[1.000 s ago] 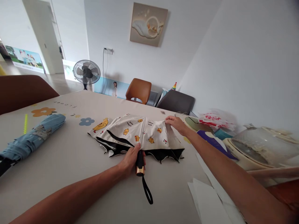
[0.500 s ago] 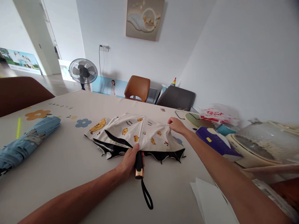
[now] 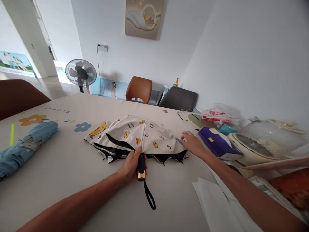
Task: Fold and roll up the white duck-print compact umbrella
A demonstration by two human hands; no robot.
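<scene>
A folding umbrella [image 3: 145, 137] lies partly folded on the table, its cream canopy printed with yellow ducks and its black lining showing along the near edge. My left hand [image 3: 131, 162] is closed around the black handle [image 3: 141, 167], thumb on top where it meets the canopy. From the handle's copper-coloured end hangs a black wrist strap [image 3: 150, 195]. My right hand [image 3: 193, 143] is just beyond the canopy's right edge, fingers loosely stretched toward the fabric and holding nothing that I can see. Some of its fingers are hidden.
A rolled blue umbrella [image 3: 29, 146] lies at the left. Along the right stand a purple tissue box [image 3: 217, 143], a clear-lidded container [image 3: 263, 141] and a plastic bag [image 3: 220, 114]. White paper [image 3: 217, 199] lies near my right forearm. Glasses [image 3: 184, 113] rest farther back.
My right hand has let go of the canopy's upper right part and moved down and right, its fingers opening. My left hand keeps its grip on the handle. The view has shifted slightly.
</scene>
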